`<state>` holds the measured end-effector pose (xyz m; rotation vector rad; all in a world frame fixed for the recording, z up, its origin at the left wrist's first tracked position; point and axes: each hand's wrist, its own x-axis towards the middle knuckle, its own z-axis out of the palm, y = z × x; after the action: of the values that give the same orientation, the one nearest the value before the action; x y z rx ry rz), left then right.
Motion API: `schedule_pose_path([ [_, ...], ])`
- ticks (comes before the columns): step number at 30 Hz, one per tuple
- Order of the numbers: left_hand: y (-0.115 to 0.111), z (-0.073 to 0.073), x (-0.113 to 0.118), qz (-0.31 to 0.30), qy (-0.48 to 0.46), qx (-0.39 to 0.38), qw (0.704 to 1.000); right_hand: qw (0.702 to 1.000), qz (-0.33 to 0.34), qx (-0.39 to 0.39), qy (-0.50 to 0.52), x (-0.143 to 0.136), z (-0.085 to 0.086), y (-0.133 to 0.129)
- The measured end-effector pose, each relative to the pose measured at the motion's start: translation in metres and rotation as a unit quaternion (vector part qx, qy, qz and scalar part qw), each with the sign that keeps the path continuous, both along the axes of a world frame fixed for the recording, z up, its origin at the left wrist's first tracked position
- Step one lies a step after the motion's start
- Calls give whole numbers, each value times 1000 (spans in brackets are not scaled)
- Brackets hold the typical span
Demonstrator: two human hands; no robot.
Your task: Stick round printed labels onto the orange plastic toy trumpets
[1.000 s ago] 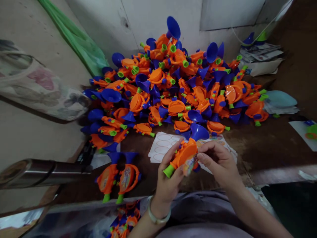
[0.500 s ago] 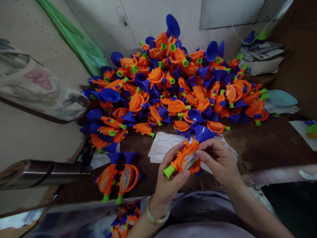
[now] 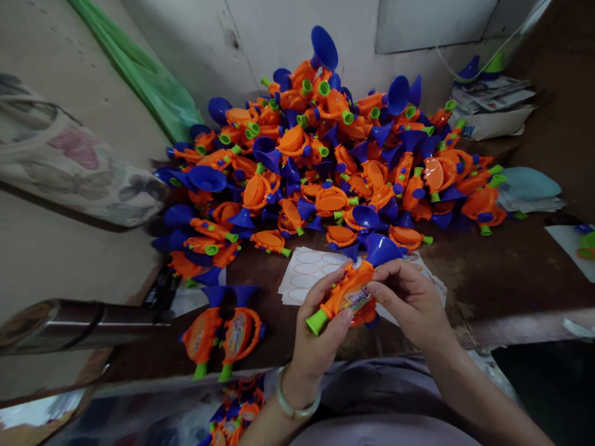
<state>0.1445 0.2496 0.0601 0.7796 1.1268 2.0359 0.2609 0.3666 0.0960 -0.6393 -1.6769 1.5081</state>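
Between my hands is an orange toy trumpet [image 3: 346,286] with a blue bell and a green mouthpiece, its bell tilted up and away from me. A printed oval sticker [image 3: 357,298] lies on its flat face. My left hand [image 3: 320,328] is wrapped round the mouthpiece end, thumb pressing near the sticker's lower edge. At the bell side, my right hand [image 3: 409,297] has its fingers closed on the trumpet, thumb by the sticker's right edge. Beneath them are sticker sheets [image 3: 302,272] with oval outlines, partly hidden by the hands.
A big heap of toy trumpets [image 3: 334,198] fills the table's back. Two stickered trumpets [image 3: 237,334] lie at left, beside a steel flask [image 3: 83,325]. At right are papers [image 3: 493,108] and a light-blue dish [image 3: 532,183]. More trumpets [image 3: 237,412] sit below the table edge.
My left thumb has shifted slightly up over the sticker's lower edge. The trumpet is turned a little, and my right hand stays nearly still.
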Motion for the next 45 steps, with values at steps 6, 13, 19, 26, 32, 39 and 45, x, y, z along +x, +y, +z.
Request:
schedule_pose_path([
  [6,-3,-5,3,17,12,10,1000,992,-37,116,-40,-1,-2,-2],
  [13,-9,-5,6,23,62,-6,998,967,-82,234,-63,-2,2,-4],
  [19,-11,-9,3,41,94,-15,995,932,-113,328,-103,-2,-6,-4],
  [26,-32,-1,-2,74,229,-44,970,893,-172,385,-154,-6,-33,6],
  [32,-87,-1,-63,343,536,-171,752,896,-28,320,-306,-7,-58,31],
  [39,-149,-46,-129,197,622,-391,649,806,160,345,-453,-36,-80,7],
  [45,-113,-44,-86,297,609,-264,687,785,187,385,-448,-39,-95,1],
])
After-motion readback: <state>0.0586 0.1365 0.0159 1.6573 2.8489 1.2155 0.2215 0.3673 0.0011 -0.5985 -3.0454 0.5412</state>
